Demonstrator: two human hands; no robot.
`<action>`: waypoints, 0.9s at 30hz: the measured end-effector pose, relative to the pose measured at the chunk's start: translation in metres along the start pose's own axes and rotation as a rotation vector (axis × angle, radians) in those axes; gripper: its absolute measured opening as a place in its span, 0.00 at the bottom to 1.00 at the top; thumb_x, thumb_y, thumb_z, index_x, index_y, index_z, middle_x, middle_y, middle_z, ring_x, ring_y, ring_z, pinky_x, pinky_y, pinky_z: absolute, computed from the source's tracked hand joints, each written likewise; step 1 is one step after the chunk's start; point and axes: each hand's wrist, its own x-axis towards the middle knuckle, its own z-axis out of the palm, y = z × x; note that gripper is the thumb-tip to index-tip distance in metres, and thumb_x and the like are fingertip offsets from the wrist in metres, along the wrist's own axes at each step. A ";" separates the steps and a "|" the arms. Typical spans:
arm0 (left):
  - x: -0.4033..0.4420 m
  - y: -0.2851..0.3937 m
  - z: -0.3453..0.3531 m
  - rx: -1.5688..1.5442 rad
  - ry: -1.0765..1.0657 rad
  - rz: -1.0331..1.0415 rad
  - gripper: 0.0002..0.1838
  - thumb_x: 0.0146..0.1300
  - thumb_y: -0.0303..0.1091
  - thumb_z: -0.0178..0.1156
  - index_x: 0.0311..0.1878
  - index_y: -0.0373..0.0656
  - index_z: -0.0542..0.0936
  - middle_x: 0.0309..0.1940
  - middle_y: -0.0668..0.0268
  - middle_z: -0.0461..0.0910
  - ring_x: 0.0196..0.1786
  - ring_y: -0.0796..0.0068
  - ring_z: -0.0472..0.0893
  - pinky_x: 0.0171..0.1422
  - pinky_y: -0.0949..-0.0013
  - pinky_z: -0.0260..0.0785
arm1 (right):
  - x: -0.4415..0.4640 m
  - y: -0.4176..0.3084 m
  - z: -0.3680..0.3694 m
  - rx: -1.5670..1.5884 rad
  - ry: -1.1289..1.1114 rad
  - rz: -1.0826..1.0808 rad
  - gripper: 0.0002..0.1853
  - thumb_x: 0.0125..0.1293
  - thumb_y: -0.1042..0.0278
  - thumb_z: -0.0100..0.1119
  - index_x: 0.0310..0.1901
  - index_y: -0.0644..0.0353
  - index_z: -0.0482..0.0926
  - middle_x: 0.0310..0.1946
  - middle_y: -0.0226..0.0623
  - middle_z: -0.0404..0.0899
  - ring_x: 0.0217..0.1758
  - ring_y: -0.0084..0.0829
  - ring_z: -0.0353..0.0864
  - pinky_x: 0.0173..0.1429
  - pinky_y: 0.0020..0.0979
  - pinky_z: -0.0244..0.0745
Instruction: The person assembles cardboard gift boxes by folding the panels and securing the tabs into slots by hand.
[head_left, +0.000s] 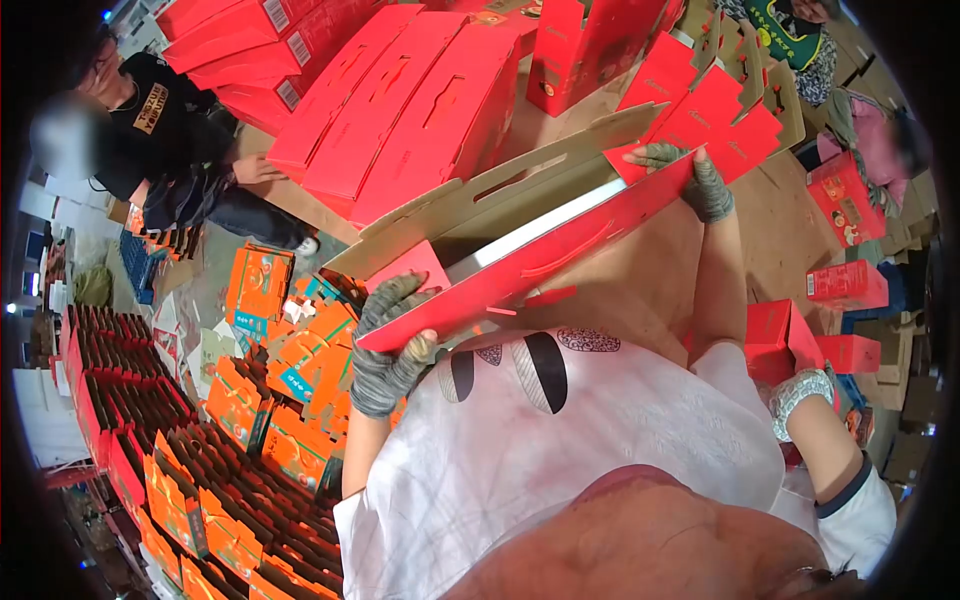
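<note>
Left hand (pixel 392 345) and right hand (pixel 700 185): fingers clamped on opposite ends of open red box (pixel 540 262). White piece (pixel 548 228) inside. Red cartons (pixel 400 110) far left on surface (pixel 790 222).

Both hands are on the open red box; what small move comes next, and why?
I'd probably press the left end flap and right end flap further inward: the open red box still gapes between its long sides, and the left hand and right hand grip its ends beside those flaps.
</note>
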 end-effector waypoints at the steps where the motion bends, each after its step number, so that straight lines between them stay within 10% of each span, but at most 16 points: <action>1: 0.002 -0.004 0.001 -0.079 -0.022 -0.064 0.20 0.56 0.41 0.63 0.47 0.37 0.78 0.46 0.57 0.76 0.52 0.62 0.75 0.55 0.63 0.67 | 0.002 0.003 -0.006 -0.034 -0.032 0.028 0.39 0.63 0.34 0.43 0.57 0.68 0.68 0.56 0.47 0.72 0.58 0.35 0.72 0.63 0.35 0.65; 5: 0.000 0.001 -0.008 -0.122 -0.017 -0.292 0.16 0.60 0.41 0.61 0.42 0.36 0.78 0.40 0.59 0.76 0.44 0.64 0.76 0.52 0.64 0.68 | 0.004 0.014 0.012 -0.053 0.458 -0.008 0.29 0.68 0.47 0.46 0.51 0.70 0.75 0.47 0.41 0.78 0.52 0.28 0.74 0.58 0.31 0.67; 12: 0.018 0.007 -0.029 -0.289 -0.352 -0.574 0.23 0.63 0.47 0.58 0.54 0.40 0.73 0.46 0.67 0.76 0.50 0.77 0.73 0.55 0.70 0.67 | 0.008 0.055 -0.070 -0.633 0.523 0.198 0.22 0.67 0.56 0.52 0.52 0.67 0.73 0.41 0.52 0.75 0.44 0.40 0.75 0.48 0.40 0.70; 14: 0.025 0.019 -0.031 -0.247 -0.367 -0.603 0.24 0.64 0.48 0.57 0.54 0.39 0.72 0.46 0.66 0.76 0.49 0.77 0.73 0.54 0.70 0.68 | -0.006 0.072 -0.096 -1.589 0.207 -0.514 0.21 0.65 0.66 0.55 0.58 0.62 0.67 0.44 0.56 0.71 0.48 0.47 0.72 0.51 0.41 0.69; 18: 0.023 0.004 -0.027 -0.352 -0.323 -0.523 0.25 0.64 0.50 0.56 0.56 0.41 0.72 0.45 0.67 0.77 0.47 0.76 0.74 0.51 0.71 0.69 | -0.021 0.073 -0.098 -0.814 0.269 -0.196 0.27 0.60 0.76 0.55 0.62 0.56 0.63 0.51 0.52 0.70 0.55 0.52 0.69 0.58 0.43 0.68; 21: 0.014 -0.017 -0.031 -0.144 -0.305 -0.721 0.26 0.63 0.52 0.56 0.55 0.42 0.73 0.44 0.66 0.78 0.42 0.73 0.77 0.48 0.70 0.72 | -0.013 0.056 -0.091 -1.113 0.099 -0.398 0.28 0.58 0.75 0.57 0.62 0.56 0.64 0.52 0.51 0.71 0.55 0.52 0.70 0.57 0.42 0.69; 23: -0.004 -0.047 -0.029 0.431 -0.076 -0.265 0.21 0.64 0.48 0.56 0.54 0.45 0.75 0.43 0.63 0.80 0.37 0.69 0.80 0.42 0.70 0.74 | -0.029 0.044 -0.088 -1.419 -0.066 -0.549 0.29 0.56 0.74 0.59 0.61 0.56 0.65 0.52 0.49 0.72 0.54 0.51 0.72 0.57 0.41 0.70; 25: 0.010 -0.008 -0.023 0.249 0.019 -0.465 0.14 0.64 0.37 0.57 0.51 0.48 0.78 0.42 0.61 0.81 0.37 0.68 0.81 0.41 0.70 0.74 | -0.055 0.038 -0.080 -1.585 -0.131 -0.543 0.29 0.56 0.73 0.60 0.61 0.56 0.65 0.53 0.49 0.72 0.54 0.51 0.72 0.57 0.41 0.71; 27: -0.005 -0.039 -0.044 0.801 -0.063 0.431 0.12 0.61 0.35 0.61 0.48 0.48 0.80 0.43 0.63 0.80 0.41 0.68 0.80 0.48 0.68 0.73 | -0.071 0.041 -0.075 -1.648 0.044 -0.696 0.29 0.52 0.77 0.58 0.59 0.55 0.68 0.53 0.47 0.73 0.52 0.48 0.74 0.53 0.41 0.72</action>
